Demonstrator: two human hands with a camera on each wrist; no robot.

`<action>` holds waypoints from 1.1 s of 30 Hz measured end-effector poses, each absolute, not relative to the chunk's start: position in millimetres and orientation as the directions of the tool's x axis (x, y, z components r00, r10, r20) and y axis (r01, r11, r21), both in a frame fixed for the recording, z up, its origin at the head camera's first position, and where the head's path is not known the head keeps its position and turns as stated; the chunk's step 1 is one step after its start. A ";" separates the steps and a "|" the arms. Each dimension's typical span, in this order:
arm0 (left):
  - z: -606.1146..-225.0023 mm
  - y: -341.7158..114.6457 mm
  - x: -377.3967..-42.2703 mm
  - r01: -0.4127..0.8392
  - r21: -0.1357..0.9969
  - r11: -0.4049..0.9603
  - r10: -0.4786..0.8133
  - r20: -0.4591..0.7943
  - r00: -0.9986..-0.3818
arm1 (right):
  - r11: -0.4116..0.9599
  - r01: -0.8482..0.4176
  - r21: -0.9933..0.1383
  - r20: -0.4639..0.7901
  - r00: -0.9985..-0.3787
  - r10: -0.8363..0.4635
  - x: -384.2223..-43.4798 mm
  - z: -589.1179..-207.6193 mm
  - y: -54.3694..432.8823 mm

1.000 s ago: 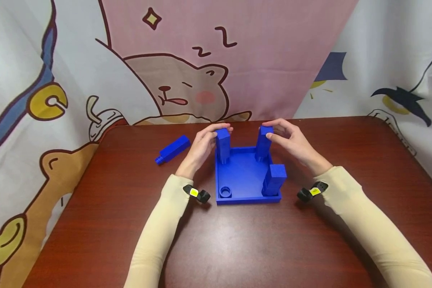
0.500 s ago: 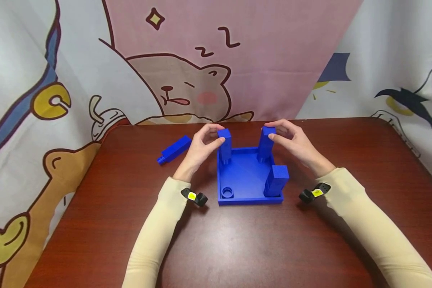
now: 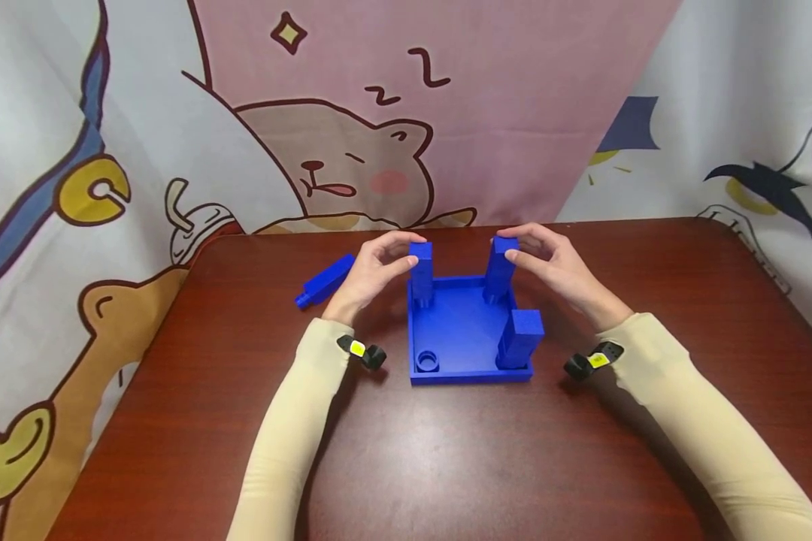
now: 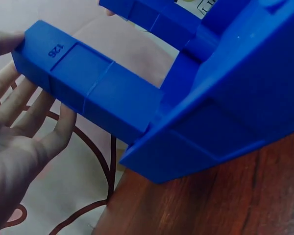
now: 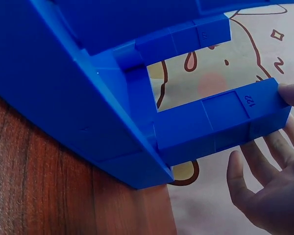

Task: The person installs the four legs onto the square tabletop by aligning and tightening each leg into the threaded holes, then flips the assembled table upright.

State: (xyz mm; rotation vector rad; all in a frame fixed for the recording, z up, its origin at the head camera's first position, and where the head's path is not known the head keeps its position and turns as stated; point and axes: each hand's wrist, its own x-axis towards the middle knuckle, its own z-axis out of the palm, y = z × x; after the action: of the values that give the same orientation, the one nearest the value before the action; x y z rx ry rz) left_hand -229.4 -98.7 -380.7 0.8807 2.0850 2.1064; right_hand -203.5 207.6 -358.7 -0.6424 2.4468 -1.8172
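A square blue tray-like base [image 3: 463, 330] lies on the table with its rim up. Upright at its back left corner is a square blue post [image 3: 422, 274], marked 126 in the left wrist view; my left hand [image 3: 371, 272] pinches its top between thumb and fingers. My right hand [image 3: 548, 264] grips the top of the back right post [image 3: 499, 270], marked 122 in the right wrist view. A third post [image 3: 519, 340] stands at the front right corner, touched by neither hand. The front left corner shows a round socket [image 3: 427, 361] with nothing in it.
Left of the base, behind my left hand, a loose blue post [image 3: 328, 279] lies on its side, its narrow round end toward me. The brown table [image 3: 419, 458] reaches back to a printed curtain [image 3: 514, 113].
My left hand has shifted slightly left, and its thumb has come round to the near side of the back left post. The right hand keeps its grip. Base and loose post look unmoved.
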 end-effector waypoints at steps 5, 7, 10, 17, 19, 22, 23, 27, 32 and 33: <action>-376.5 -106.7 -226.1 0.327 0.944 -0.045 0.433 0.314 -0.845 | 0.209 -0.314 -0.926 0.231 -0.911 -0.343 -205.1 -359.6 203.7; -372.8 -111.0 -223.8 0.319 0.947 -0.021 0.442 0.295 -0.847 | 0.210 -0.310 -0.927 0.229 -0.914 -0.336 -205.3 -359.8 202.9; -365.5 -118.3 -223.3 0.330 0.943 -0.041 0.457 0.312 -0.833 | 0.227 -0.302 -0.926 0.223 -0.922 -0.317 -204.9 -360.4 203.8; -352.8 -148.5 -229.2 0.358 0.931 0.074 0.329 0.316 -0.890 | 0.238 -0.293 -0.926 0.218 -0.930 -0.298 -205.0 -361.9 203.9; -354.9 -156.7 -231.2 0.347 0.927 0.141 0.266 0.302 -0.915 | 0.234 -0.293 -0.927 0.219 -0.929 -0.298 -205.3 -361.6 203.5; -361.9 -167.8 -233.0 0.310 0.918 0.247 0.187 0.269 -0.945 | 0.241 -0.292 -0.925 0.215 -0.929 -0.301 -205.4 -360.9 203.1; -365.0 -171.0 -233.9 0.296 0.912 0.285 0.164 0.258 -0.952 | 0.241 -0.291 -0.926 0.213 -0.929 -0.302 -205.3 -360.6 203.0; -379.0 -181.8 -237.6 0.245 0.876 0.416 0.095 0.227 -0.969 | 0.244 -0.286 -0.927 0.206 -0.929 -0.306 -204.3 -359.7 203.1; -392.7 -190.8 -239.9 0.210 0.835 0.509 0.050 0.215 -0.975 | 0.238 -0.289 -0.927 0.213 -0.930 -0.300 -203.6 -359.5 203.7; -394.6 -192.1 -240.0 0.204 0.831 0.518 0.046 0.211 -0.976 | 0.238 -0.291 -0.927 0.215 -0.930 -0.298 -203.6 -359.4 203.8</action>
State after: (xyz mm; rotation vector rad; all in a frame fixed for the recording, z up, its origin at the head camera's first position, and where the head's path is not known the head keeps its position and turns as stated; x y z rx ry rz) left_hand -240.0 -192.1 -394.6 0.2386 2.8750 1.6103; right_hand -203.6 203.8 -359.4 -0.5873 2.4669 -1.8440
